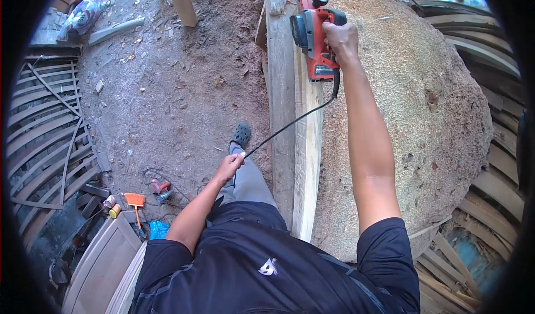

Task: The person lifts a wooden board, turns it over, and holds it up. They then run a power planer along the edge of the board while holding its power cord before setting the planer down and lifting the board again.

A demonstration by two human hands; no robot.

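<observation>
A red and black electric planer (319, 52) rests on a long pale wooden board (307, 163) near the top of the view. My right hand (341, 38) is wrapped round the planer's rear handle, arm stretched forward. From the planer a black power cord (295, 120) runs down and left to my left hand (229, 168), which pinches it above my leg. The board lies lengthwise beside a weathered grey timber (281, 91).
A heap of shavings (401, 119) spreads on the right. At lower left lie a red power tool (161, 188), an orange brush (135, 201), small cans (115, 210) and a wooden panel (103, 261). A wooden post (181, 2) stands at the top; curved slats (44, 130) line the left.
</observation>
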